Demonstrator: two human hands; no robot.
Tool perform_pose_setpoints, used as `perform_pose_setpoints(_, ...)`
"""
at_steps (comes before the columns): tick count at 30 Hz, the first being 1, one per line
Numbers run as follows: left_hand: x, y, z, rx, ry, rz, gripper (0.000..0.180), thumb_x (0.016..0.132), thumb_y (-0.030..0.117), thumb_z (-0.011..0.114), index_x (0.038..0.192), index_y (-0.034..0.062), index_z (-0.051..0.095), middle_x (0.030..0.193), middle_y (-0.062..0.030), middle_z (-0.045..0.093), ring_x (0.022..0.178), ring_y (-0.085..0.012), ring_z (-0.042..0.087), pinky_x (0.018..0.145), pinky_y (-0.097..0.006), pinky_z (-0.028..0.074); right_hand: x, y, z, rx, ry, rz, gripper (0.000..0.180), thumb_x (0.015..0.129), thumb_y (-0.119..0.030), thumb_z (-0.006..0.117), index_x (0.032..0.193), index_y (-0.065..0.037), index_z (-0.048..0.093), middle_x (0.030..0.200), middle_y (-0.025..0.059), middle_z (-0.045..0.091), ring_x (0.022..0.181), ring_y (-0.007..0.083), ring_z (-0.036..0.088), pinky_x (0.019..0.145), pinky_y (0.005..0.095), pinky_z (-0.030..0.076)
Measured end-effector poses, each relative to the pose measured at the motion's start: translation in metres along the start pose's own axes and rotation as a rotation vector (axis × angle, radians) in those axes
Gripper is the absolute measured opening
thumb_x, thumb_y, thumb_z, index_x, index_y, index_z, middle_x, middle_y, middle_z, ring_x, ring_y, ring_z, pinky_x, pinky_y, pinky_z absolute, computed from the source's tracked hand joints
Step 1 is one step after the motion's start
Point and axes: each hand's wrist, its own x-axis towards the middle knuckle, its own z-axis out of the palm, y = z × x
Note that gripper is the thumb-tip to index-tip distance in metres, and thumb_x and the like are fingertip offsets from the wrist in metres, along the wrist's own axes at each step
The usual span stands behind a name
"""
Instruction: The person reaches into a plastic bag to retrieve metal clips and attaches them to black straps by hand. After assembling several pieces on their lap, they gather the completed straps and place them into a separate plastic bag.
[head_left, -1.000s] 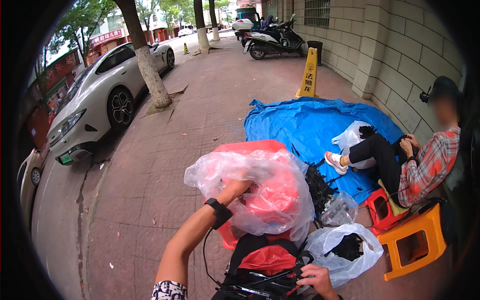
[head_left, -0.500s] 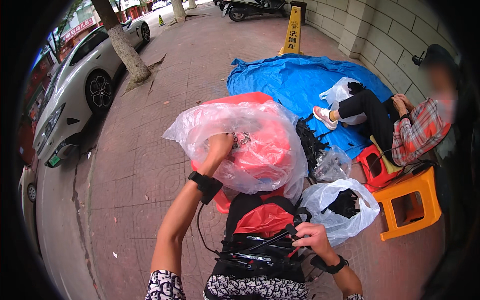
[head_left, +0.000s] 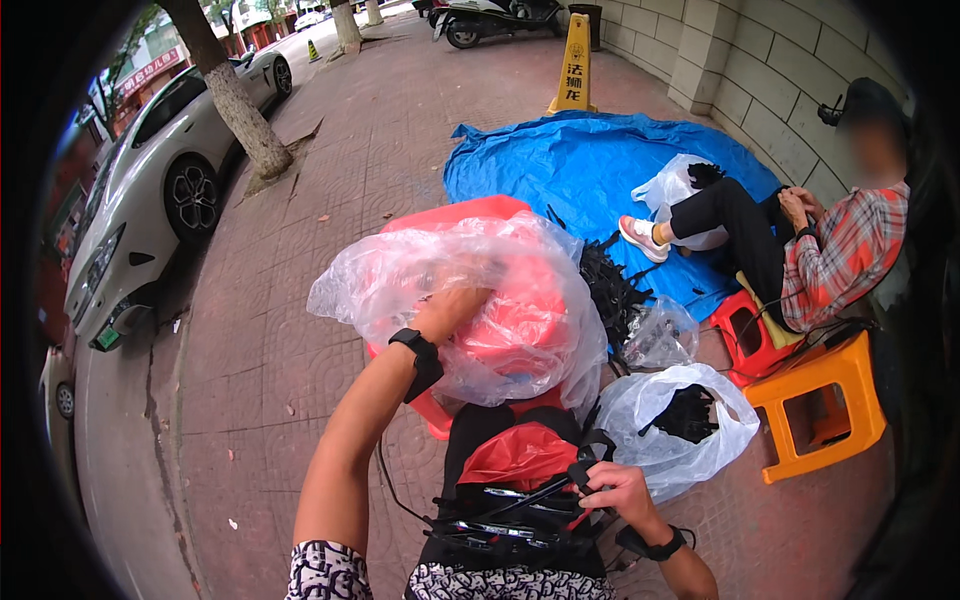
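My left hand (head_left: 450, 312) reaches forward and grips a big crumpled clear plastic bag (head_left: 430, 270), lifted over a red plastic tub (head_left: 455, 212). Down at my lap, my right hand (head_left: 618, 492) is closed on a bundle of thin black strips (head_left: 510, 500) that lies across a black bag with a red lining (head_left: 515, 455). Both wrists wear black watches.
A clear bag with black pieces (head_left: 690, 415) lies right of my lap, beside an orange stool (head_left: 825, 400). A seated person in a plaid shirt (head_left: 840, 255) rests feet on a blue tarp (head_left: 580, 165). A white car (head_left: 150, 170), a tree trunk (head_left: 235, 95) and a yellow cone (head_left: 575, 65) stand beyond.
My head has tipped down and the scene has shifted up and nearer. My left hand has kept its hold on the clear bag; my right hand has stayed on the black strips.
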Motion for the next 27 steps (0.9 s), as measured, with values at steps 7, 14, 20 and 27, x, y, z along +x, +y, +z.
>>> perform_pose_setpoints(7, 0.005, 0.012, -0.02, -0.087, 0.112, 0.06, 0.026, 0.085, 0.02, 0.04, 0.088, 0.0007, 0.057, 0.082, -0.018, 0.058, 0.077, -0.0284, 0.055, 0.069, -0.04, 0.042, -0.003, 0.003, -0.002, -0.001, 0.013, -0.008, 0.014, 0.059, -0.002, 0.07, 0.069, 0.002, 0.062, 0.073, 0.0067, 0.06, 0.07, 0.0143, 0.057, 0.063, 0.023, 0.043)
perform_pose_setpoints(14, 0.0, -0.006, -0.04, -0.7, -0.281, -0.793, 0.021, 0.087, 0.02, 0.041, 0.09, 0.0049, 0.055, 0.078, -0.0089, 0.058, 0.063, -0.0195, 0.055, 0.054, -0.033, 0.044, -0.008, 0.005, -0.004, 0.039, 0.031, 0.074, 0.014, 0.058, -0.002, 0.07, 0.068, 0.003, 0.062, 0.072, 0.0066, 0.059, 0.069, 0.0133, 0.055, 0.062, 0.0225, 0.042)
perform_pose_setpoints(20, -0.021, -0.019, -0.059, -1.247, -0.116, -0.983, 0.015, 0.087, 0.017, 0.043, 0.087, 0.0063, 0.054, 0.076, -0.0044, 0.057, 0.056, -0.0153, 0.052, 0.049, -0.029, 0.043, -0.005, 0.003, 0.002, 0.054, 0.023, 0.055, 0.014, 0.058, -0.001, 0.07, 0.068, 0.003, 0.062, 0.072, 0.0063, 0.059, 0.069, 0.0129, 0.056, 0.062, 0.0221, 0.042)
perform_pose_setpoints(27, -0.056, 0.032, -0.078, -2.16, 0.204, -1.183, 0.01, 0.087, 0.009, 0.045, 0.09, -0.0004, 0.046, 0.065, -0.0029, 0.041, 0.054, -0.0087, 0.038, 0.043, -0.019, 0.036, 0.008, -0.018, 0.002, -0.02, 0.025, -0.049, 0.013, 0.06, -0.003, 0.069, 0.068, 0.002, 0.061, 0.071, 0.0065, 0.059, 0.069, 0.0143, 0.056, 0.062, 0.0234, 0.042)
